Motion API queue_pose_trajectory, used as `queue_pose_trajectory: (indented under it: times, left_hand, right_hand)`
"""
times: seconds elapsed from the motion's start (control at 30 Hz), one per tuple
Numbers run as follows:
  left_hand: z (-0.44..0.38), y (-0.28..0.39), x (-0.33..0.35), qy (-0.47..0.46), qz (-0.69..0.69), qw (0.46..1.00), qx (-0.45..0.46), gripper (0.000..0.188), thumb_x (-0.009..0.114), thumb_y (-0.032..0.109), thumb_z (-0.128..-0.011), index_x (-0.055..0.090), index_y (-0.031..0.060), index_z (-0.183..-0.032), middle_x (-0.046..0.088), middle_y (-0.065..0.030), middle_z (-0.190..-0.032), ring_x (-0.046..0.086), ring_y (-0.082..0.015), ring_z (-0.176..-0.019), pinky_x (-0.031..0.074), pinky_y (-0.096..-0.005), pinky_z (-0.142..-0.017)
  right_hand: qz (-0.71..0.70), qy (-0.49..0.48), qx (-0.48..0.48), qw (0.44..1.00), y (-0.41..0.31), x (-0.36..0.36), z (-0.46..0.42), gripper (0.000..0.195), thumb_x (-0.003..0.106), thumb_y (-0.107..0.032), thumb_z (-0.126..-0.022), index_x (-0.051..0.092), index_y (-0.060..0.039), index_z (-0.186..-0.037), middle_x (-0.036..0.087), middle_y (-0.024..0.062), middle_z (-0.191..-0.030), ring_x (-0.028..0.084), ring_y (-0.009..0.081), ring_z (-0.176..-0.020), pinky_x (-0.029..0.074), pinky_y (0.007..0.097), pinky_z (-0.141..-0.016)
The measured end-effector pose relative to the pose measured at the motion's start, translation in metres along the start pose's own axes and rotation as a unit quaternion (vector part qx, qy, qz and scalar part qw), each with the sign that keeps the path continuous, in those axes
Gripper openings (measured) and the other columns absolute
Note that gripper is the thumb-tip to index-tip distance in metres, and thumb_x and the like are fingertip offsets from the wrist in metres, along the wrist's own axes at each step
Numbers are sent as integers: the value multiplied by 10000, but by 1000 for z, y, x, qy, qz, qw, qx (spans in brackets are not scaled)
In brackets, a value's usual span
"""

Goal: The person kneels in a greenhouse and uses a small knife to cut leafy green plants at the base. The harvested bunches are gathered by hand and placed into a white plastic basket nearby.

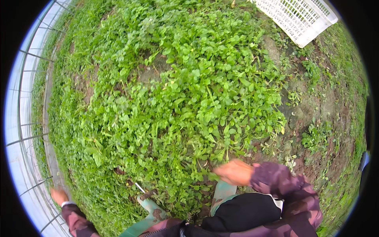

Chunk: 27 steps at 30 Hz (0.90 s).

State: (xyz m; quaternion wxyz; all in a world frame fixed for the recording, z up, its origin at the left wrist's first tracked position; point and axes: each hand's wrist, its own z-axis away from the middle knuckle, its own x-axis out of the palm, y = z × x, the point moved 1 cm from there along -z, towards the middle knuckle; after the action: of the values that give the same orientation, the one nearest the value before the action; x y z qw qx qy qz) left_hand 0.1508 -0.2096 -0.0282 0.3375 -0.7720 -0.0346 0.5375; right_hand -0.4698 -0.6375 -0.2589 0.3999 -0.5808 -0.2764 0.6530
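Observation:
Low leafy green plants [189, 97] cover the ground before me. My right hand [235, 172] is blurred just above their near edge, beside a green boot [224, 191]. Some green leaf shows under its fingertips, but I cannot tell whether the fingers hold it. Far out to the left, my left hand [59, 195] is also blurred, away from my body, and its grip is unclear. By the other muddy green boot [154, 211] are a thin white strip [139, 187] and a short brown stick-like piece [148, 194]; whether they are joined is unclear.
A white perforated plastic crate [302, 20] stands at the upper right. Bare soil [308, 109] with scattered small plants runs down the right side. Along the left are a narrow grey strip [49, 118] and a greenhouse wall [26, 97] of film over metal bars.

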Motion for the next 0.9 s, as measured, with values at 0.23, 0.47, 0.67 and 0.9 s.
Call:
queue_pose_trajectory:
  times: [0.23, 0.47, 0.67, 0.9]
  left_hand:
    - [43, -42, 50, -124, -8, 984, -129, 411, 663, 210, -882, 599, -76, -1169, 584, -324, -1155, 603, -441, -1035, 491, -474, -908]
    - [29, 139, -52, -46, 72, 989, 123, 183, 597, 144, -889, 659, -1, -983, 639, -184, -1059, 571, -383, -1028, 466, -462, -853]
    - [50, 59, -88, -44, 61, 996, 55, 161, 601, 130, -836, 666, -18, -836, 652, -250, -778, 628, -445, -768, 480, -518, -690]
    - [145, -162, -147, -83, 60, 971, -214, 199, 659, 164, -798, 659, -34, -785, 659, -191, -657, 667, -281, -590, 533, -419, -586]
  right_hand:
    - [358, 242, 269, 861, 54, -185, 85, 221, 697, -262, -820, 688, -85, -951, 676, 135, -877, 662, 326, -765, 549, 414, -697]
    - [560, 488, 334, 581, 136, -440, 99, 545, 624, -332, -924, 460, -122, -1399, 453, 115, -1458, 418, 292, -1348, 329, 475, -1116]
    - [447, 390, 534, 603, 208, -505, 95, 752, 582, -493, -908, 305, -121, -1499, 429, 169, -1483, 366, 319, -1399, 248, 590, -1131]
    - [500, 503, 384, 591, 215, -502, 88, 558, 604, -331, -925, 439, -134, -1421, 529, 118, -1363, 480, 302, -1286, 368, 534, -1044]
